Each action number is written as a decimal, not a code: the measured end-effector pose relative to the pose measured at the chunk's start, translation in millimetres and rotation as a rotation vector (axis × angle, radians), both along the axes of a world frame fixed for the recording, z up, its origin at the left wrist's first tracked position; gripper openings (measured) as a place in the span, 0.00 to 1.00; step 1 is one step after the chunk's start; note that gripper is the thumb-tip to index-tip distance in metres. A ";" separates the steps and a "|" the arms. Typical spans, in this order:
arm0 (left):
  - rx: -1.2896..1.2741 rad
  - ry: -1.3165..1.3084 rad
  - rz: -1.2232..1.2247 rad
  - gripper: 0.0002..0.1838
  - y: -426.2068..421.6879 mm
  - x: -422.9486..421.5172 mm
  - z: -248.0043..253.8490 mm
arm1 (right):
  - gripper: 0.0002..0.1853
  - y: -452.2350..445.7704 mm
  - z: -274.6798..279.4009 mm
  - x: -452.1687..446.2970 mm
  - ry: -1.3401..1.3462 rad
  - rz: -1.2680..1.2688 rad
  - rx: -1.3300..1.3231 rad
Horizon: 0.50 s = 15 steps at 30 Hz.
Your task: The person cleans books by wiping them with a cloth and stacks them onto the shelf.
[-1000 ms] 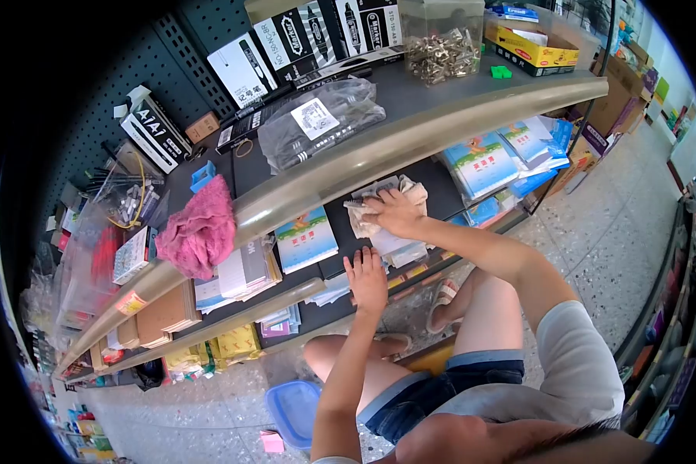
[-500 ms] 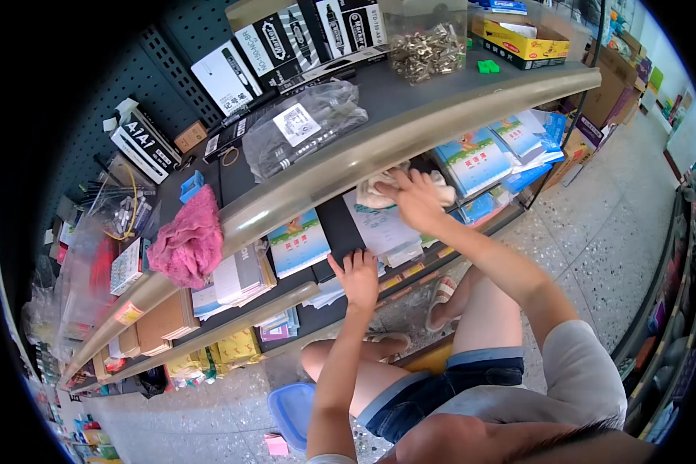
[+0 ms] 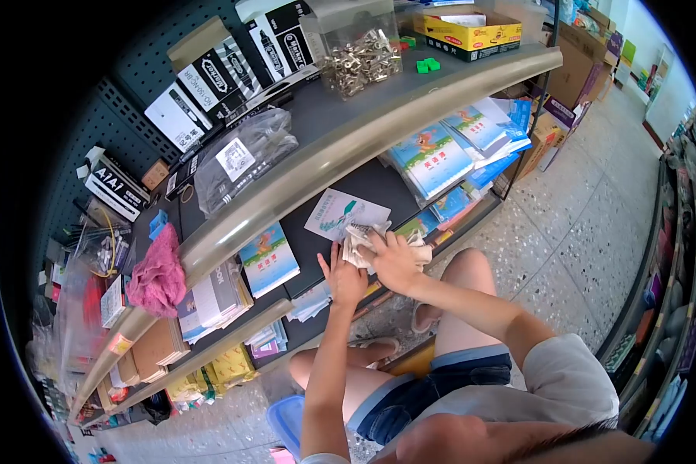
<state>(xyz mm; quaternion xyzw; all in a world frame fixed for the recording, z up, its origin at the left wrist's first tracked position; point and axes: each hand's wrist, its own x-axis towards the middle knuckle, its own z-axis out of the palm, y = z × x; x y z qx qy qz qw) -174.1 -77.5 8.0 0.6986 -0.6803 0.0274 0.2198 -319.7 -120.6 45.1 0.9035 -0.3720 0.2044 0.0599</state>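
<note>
My right hand (image 3: pixel 395 264) is closed on a crumpled off-white cloth (image 3: pixel 357 246) at the front of the middle shelf. Just left of it, my left hand (image 3: pixel 345 280) rests with its fingers spread, fingertips by the cloth's left edge. A pale booklet with a green design (image 3: pixel 334 212) lies on the dark shelf board behind the cloth, which overlaps its near corner. To the left is a blue-and-white notebook (image 3: pixel 268 261). A pile of similar notebooks (image 3: pixel 429 164) sits to the right.
A clear curved strip (image 3: pixel 363 143) edges the upper shelf, with a pink cloth (image 3: pixel 156 276) draped over it. Above stand marker boxes (image 3: pixel 218 77), a bin of metal clips (image 3: pixel 361 62) and a yellow box (image 3: pixel 472 32). A blue plastic lid or basin (image 3: pixel 288 421) is on the floor.
My right hand has brought the cloth toward the shelf's front edge, close to my left hand. More of the pale booklet shows, and it lies at a different angle. The view has shifted.
</note>
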 end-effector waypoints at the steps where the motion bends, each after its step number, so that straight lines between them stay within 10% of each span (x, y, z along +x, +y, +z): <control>1: 0.008 -0.006 -0.014 0.30 0.4 2.6 -0.3 | 0.22 0.8 -2.3 2.5 0.028 -0.005 -0.026; 11: -0.002 -0.031 -0.030 0.28 1.3 11.3 -13.0 | 0.17 -82.9 3.5 -12.7 0.440 -0.222 -0.101; 15: -0.022 -0.040 -0.030 0.29 -1.0 12.3 -13.5 | 0.16 -92.3 27.8 -20.2 0.206 -0.299 -0.072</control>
